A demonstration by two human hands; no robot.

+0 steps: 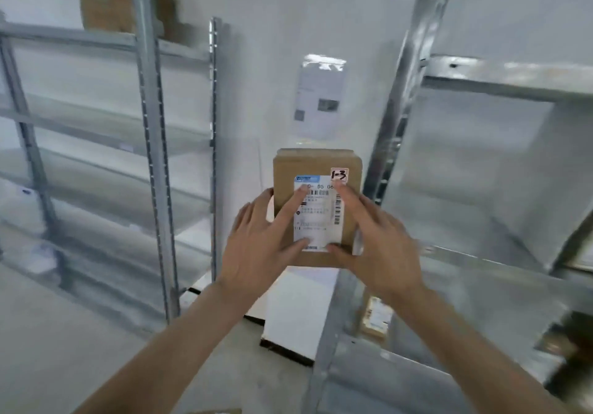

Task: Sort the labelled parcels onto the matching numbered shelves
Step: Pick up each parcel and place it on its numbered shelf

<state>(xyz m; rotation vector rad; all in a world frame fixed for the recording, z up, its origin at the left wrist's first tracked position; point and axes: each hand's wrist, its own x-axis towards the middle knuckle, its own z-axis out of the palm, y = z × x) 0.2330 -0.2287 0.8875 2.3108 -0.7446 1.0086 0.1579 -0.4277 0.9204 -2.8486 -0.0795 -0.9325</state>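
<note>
A brown cardboard parcel (316, 164) is held upright in the air in front of the white wall, between two metal racks. It carries a white shipping label and a small sticker hand-marked "1-3" (339, 175) at its upper right. My left hand (256, 243) grips its left side, with index finger and thumb on the label and the other fingers at the left edge. My right hand (382, 240) holds the right side the same way, index finger just below the sticker and thumb at the lower edge.
A grey metal rack (154, 124) stands at the left, with cardboard boxes (106, 12) on its top shelf. Another rack (500, 83) is close at the right, with a small labelled parcel (377, 317) on a low shelf. White flat boards (298, 311) lie on the floor below.
</note>
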